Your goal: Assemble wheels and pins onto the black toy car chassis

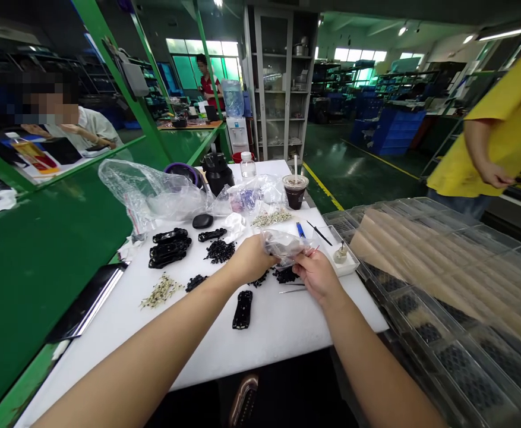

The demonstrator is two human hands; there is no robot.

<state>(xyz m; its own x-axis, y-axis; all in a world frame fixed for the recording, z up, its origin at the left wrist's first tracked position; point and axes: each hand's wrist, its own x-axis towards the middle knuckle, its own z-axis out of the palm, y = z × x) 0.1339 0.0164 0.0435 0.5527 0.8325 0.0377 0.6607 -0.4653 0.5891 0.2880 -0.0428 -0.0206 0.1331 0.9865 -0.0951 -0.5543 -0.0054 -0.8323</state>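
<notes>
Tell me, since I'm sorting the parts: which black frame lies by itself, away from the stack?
The black frame lying nearest the person, just below the left hand. The other frames are stacked together at the table's far left.

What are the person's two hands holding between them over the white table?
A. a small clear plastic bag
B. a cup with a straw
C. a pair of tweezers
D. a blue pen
A: the left hand and right hand both grip the small clear plastic bag.
</notes>
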